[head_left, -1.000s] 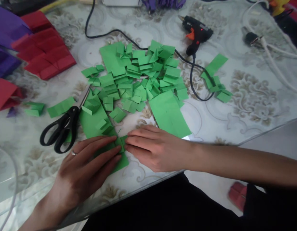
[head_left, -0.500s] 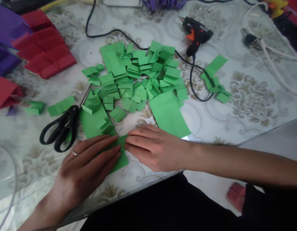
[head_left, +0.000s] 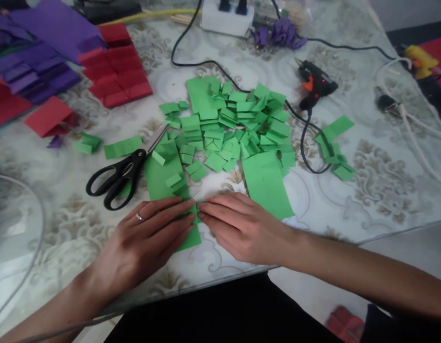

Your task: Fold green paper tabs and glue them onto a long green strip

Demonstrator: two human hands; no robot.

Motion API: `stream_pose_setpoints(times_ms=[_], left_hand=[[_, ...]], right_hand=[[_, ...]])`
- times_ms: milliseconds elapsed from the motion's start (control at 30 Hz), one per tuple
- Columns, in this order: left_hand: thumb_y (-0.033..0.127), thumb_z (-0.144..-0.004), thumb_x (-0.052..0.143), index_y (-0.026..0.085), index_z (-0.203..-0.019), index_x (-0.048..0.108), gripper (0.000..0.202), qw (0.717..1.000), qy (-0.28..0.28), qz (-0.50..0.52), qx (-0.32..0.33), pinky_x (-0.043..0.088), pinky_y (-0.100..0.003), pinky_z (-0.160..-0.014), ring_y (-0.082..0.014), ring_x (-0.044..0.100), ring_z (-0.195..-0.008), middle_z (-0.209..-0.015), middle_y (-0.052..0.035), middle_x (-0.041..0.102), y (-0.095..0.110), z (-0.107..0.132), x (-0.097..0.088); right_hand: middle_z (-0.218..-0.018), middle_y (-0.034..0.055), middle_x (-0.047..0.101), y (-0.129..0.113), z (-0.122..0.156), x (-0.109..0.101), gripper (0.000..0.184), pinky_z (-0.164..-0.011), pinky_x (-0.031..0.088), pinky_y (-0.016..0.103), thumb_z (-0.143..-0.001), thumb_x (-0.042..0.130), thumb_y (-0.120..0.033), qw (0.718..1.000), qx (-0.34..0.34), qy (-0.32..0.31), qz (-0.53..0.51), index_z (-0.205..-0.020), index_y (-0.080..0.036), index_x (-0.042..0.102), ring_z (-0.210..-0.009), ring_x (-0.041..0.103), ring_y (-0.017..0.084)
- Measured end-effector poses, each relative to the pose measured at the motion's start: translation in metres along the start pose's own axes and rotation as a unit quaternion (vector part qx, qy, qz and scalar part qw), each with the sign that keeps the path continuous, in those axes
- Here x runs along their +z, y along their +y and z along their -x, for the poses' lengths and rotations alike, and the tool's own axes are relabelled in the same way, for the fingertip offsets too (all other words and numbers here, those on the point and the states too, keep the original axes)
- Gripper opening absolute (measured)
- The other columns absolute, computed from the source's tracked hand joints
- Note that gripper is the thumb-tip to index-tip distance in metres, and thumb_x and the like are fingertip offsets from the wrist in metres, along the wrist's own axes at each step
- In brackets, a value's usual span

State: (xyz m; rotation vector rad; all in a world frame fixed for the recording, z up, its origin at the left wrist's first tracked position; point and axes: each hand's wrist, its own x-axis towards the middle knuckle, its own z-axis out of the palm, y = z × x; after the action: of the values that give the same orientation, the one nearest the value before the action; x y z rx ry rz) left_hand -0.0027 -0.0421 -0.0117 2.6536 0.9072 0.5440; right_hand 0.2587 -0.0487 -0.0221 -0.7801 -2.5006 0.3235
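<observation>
My left hand (head_left: 149,238) lies flat on a green paper sheet (head_left: 189,239) near the table's front edge, fingers stretched out, a ring on one finger. My right hand (head_left: 242,226) lies flat opposite it. The fingertips of both hands meet over a small folded green piece (head_left: 196,210) and press it onto the table. Black scissors (head_left: 116,177) lie just left of my left hand. A larger green sheet (head_left: 268,186) lies beside my right hand.
A pile of several small folded green pieces (head_left: 238,128) fills the middle of the table. A black glue gun (head_left: 315,83) with its cord lies at the back right, near a few green scraps (head_left: 335,147). Red paper (head_left: 115,71) and purple paper (head_left: 38,66) sit at the back left, a power strip (head_left: 225,19) behind.
The view has shifted, so more of the far side of the table shows. Both hands stay flat with fingertips together on the small green piece.
</observation>
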Motion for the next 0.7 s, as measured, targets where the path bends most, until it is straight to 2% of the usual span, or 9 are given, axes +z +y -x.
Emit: stream_pose_setpoints(times_ms=[100,300,500,700], left_hand=[[0.008,-0.090,0.070,0.020,-0.118,0.070,0.030,1.000,0.004,-0.002,0.000,0.058,-0.043,-0.098,-0.0276,0.067,-0.122,-0.128,-0.0068,0.075,0.0013,-0.0016,0.0003],[0.010,-0.093,0.065,0.021,-0.118,0.070,0.028,1.000,0.008,-0.019,0.003,0.059,-0.043,-0.095,-0.0284,0.068,-0.121,-0.130,-0.0059,0.075,0.0029,-0.0019,0.0013],[0.009,-0.094,0.063,0.017,-0.119,0.069,0.026,1.000,0.018,-0.015,0.021,0.056,-0.043,-0.102,-0.0283,0.063,-0.128,-0.136,-0.0074,0.071,0.0028,0.0028,0.0044],[0.008,-0.093,0.066,0.012,-0.118,0.068,0.025,0.998,0.009,-0.039,0.046,0.056,-0.043,-0.100,-0.0286,0.063,-0.124,-0.132,-0.0086,0.073,0.0019,0.0022,0.0033]], right_hand=[[-0.131,0.0161,0.070,-0.0010,-0.0004,-0.0007,0.028,-0.100,0.055,0.043,-0.097,0.057,-0.011,1.000,0.003,-0.002,0.010,-0.121,-0.005,0.070,-0.119,0.062,0.029],[-0.126,0.0167,0.072,-0.0035,-0.0015,-0.0005,0.024,-0.098,0.058,0.045,-0.095,0.059,-0.010,1.000,0.004,0.008,0.018,-0.116,-0.005,0.072,-0.117,0.064,0.029],[-0.126,0.0164,0.073,-0.0039,-0.0019,-0.0017,0.026,-0.098,0.059,0.044,-0.096,0.059,-0.011,1.000,0.003,0.007,0.027,-0.118,-0.005,0.072,-0.119,0.064,0.029],[-0.126,0.0148,0.074,-0.0043,-0.0044,-0.0036,0.025,-0.098,0.059,0.042,-0.096,0.059,-0.012,1.000,0.006,0.014,0.027,-0.116,-0.005,0.072,-0.117,0.065,0.028]])
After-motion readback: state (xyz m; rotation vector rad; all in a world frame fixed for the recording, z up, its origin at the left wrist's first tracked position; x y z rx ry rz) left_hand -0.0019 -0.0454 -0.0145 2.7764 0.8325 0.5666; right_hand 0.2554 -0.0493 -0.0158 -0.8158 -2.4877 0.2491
